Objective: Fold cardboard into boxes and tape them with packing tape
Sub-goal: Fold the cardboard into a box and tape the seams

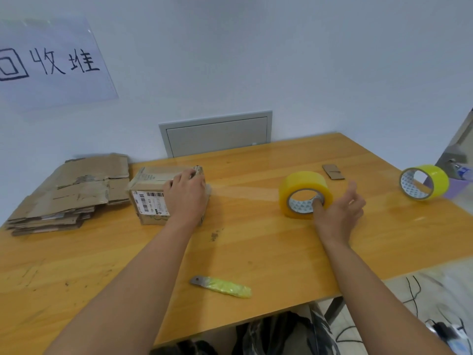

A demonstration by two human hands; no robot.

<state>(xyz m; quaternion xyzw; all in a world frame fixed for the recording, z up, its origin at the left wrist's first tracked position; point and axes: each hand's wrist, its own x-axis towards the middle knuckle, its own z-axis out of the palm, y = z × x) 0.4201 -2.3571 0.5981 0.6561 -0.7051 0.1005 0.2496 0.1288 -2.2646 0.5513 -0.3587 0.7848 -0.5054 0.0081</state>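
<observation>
Left hand (185,193) lies spread on the folded box (153,193), left of desk (256,252) centre. Right hand (337,211) hooks a finger in the tape roll (304,194), strip stretched between. Risk: slack strip twisting, sticking crooked.

Wooden table (268,252) bears flattened cardboard (69,196), box (151,193), tape rolls (304,194), knife (221,286).

Single head-worn wide-angle cam, no second view, so no overlap. Looks forward and down over the bench (256,252) from its near edge, facing the back wall (256,60). Close range: both forearms enter from the bottom of frame. Strong barrel distortion, bench edges bow. Bench fills the lower half, wall the upper; floor (435,290) shows bottom right.
</observation>
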